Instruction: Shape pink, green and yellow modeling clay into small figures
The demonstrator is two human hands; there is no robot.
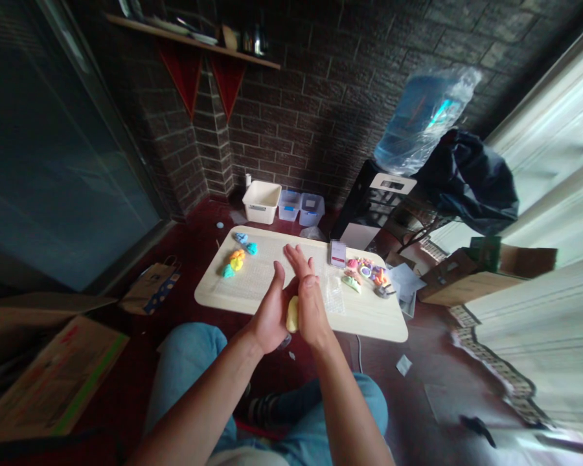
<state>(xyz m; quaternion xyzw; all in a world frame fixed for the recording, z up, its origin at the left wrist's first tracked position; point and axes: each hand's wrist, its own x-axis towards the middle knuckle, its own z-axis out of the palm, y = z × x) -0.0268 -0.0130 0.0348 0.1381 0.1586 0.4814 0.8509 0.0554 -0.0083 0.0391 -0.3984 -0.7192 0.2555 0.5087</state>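
Note:
A pale yellow lump of clay (292,314) is pressed between my two palms above the near edge of a low wooden board (369,317). My left hand (271,307) is under and left of the lump, my right hand (311,294) against its right side, and the fingers of both are stretched out flat. On the board's left lie small blue, yellow and orange clay pieces (237,259). Pink, purple and green clay shapes (364,272) lie on its right, beside a small white card (338,253).
A white bin (262,201) and two clear tubs (300,207) stand by the brick wall. A water bottle (420,120) on a dispenser and a dark bag (471,181) are at the right. Cardboard boxes (48,375) lie left, a paper bag (153,285) beside them.

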